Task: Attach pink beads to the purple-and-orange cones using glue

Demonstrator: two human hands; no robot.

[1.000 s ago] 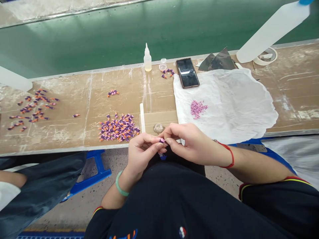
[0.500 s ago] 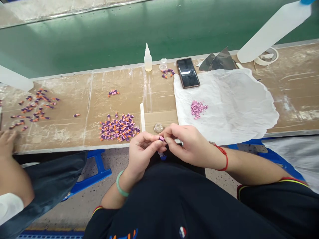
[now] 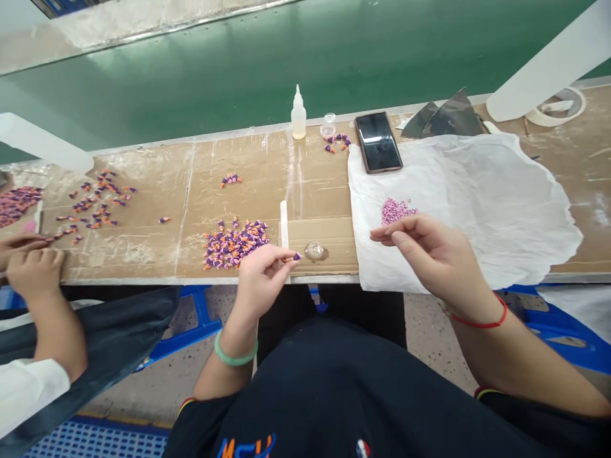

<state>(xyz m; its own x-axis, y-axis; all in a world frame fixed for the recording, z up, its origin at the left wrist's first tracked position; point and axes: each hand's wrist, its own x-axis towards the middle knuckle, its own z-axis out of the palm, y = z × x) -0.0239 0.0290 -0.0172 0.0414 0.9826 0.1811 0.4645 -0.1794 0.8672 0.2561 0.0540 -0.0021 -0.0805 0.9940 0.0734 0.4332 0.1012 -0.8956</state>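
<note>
My left hand (image 3: 260, 277) pinches a small purple-and-orange figure piece (image 3: 294, 257) between thumb and fingertips, above the table's front edge. To its left lies a heap of similar purple-and-orange pieces (image 3: 232, 245). Just right of the held piece, a small round blob or dish of clear liquid (image 3: 314, 250) rests on a cardboard piece (image 3: 341, 229). My right hand (image 3: 432, 254) hovers over the white cloth (image 3: 506, 197), fingers stretched out and thumb a little apart, nothing visible in them. Its fingertips are just in front of a pile of tiny pink beads (image 3: 396, 210).
A dropper bottle (image 3: 298, 121), a small clear cup (image 3: 328, 124) and a phone (image 3: 379, 142) stand or lie at the back. A white strip (image 3: 284, 224) lies beside the cardboard. At far left another person's hands (image 3: 35, 270) work near scattered pieces (image 3: 102, 197). Tape roll (image 3: 558, 108) at back right.
My hands have moved apart from the piece they both held. The right went right to the bead pile; the left keeps the piece. The view shifted, showing more of the other person's hands.
</note>
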